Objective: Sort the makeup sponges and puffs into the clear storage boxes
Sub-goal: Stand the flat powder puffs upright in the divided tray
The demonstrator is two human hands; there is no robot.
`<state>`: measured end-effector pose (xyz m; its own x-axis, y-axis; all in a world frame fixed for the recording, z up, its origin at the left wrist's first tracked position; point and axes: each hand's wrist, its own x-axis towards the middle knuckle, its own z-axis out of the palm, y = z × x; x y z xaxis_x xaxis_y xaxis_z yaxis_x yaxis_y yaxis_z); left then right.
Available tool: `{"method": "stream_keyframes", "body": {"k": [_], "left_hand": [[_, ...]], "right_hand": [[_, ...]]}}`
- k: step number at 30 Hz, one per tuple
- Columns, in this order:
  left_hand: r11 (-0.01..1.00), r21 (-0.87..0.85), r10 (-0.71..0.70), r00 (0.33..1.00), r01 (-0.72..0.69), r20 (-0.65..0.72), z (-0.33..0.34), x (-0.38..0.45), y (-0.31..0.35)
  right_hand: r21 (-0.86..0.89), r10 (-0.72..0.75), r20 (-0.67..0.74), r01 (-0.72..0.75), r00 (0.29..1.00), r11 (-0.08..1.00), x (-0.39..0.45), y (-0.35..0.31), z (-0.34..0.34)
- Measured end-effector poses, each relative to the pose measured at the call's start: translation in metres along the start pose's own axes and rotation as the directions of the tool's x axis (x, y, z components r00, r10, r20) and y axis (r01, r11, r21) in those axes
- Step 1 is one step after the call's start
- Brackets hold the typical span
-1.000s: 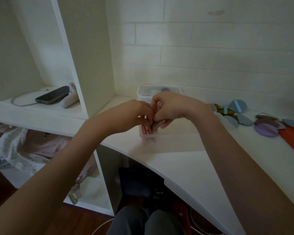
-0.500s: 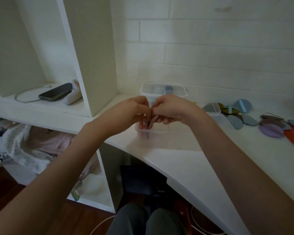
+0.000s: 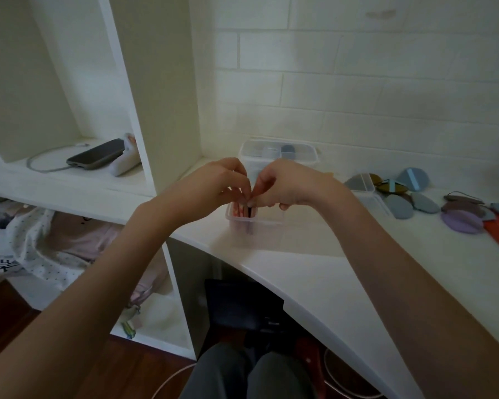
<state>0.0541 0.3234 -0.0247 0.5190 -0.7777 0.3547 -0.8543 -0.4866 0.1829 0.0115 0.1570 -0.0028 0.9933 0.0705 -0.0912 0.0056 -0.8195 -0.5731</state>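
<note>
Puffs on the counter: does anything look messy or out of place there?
Mostly unsorted rather than odd: grey, blue and purple puffs lie loose and overlapping on the counter at right, outside any box. Both hands work at the open clear box.

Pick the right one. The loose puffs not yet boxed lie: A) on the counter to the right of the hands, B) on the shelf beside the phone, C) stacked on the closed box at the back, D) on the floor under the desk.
A: the loose puffs lie spread on the white counter, right of the right hand and left hand, which work over the small clear box.
</note>
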Motion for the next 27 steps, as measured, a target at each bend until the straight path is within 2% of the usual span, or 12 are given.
{"method": "stream_keyframes", "body": {"k": [3, 6, 8, 11, 15, 18, 20, 24, 27], "left_hand": [[0.994, -0.100, -0.039, 0.999, 0.037, -0.024, 0.001, -0.001, -0.005], [0.965, -0.239, -0.132, 0.986, 0.104, -0.103, 0.001, -0.006, -0.010], [0.971, -0.215, -0.134, 0.986, 0.109, -0.104, 0.003, -0.009, -0.011], [0.975, -0.179, -0.142, 0.989, 0.134, -0.033, 0.002, -0.008, -0.008], [0.964, -0.235, -0.147, 0.986, 0.124, -0.083, -0.001, -0.004, -0.006], [0.965, -0.222, -0.163, 0.983, 0.141, -0.083, 0.006, -0.004, -0.007], [0.960, -0.227, -0.186, 0.979, 0.164, -0.078, 0.009, -0.003, -0.010], [0.946, -0.282, -0.210, 0.963, 0.158, -0.168, 0.017, 0.001, -0.005], [0.943, -0.273, -0.231, 0.966, 0.193, -0.119, 0.026, 0.005, 0.001]], "right_hand": [[-0.051, -0.017, 0.007, 0.018, 1.000, 0.999, -0.001, -0.004, 0.003], [0.077, -0.028, -0.083, 0.035, 0.996, 0.996, 0.000, 0.000, -0.002], [0.021, -0.054, -0.125, 0.057, 0.991, 0.998, 0.003, -0.001, 0.001], [-0.111, -0.043, -0.114, 0.030, 0.993, 0.993, 0.004, -0.005, 0.012], [-0.076, -0.075, -0.166, 0.063, 0.983, 0.995, 0.005, -0.003, 0.010], [-0.131, -0.061, -0.143, 0.042, 0.988, 0.990, 0.005, -0.005, 0.014], [-0.100, -0.059, -0.126, 0.047, 0.990, 0.994, 0.004, -0.004, 0.014], [0.041, -0.051, -0.105, 0.056, 0.993, 0.998, 0.002, 0.006, 0.003], [0.046, -0.054, -0.048, 0.056, 0.997, 0.997, 0.002, 0.009, 0.000]]}}
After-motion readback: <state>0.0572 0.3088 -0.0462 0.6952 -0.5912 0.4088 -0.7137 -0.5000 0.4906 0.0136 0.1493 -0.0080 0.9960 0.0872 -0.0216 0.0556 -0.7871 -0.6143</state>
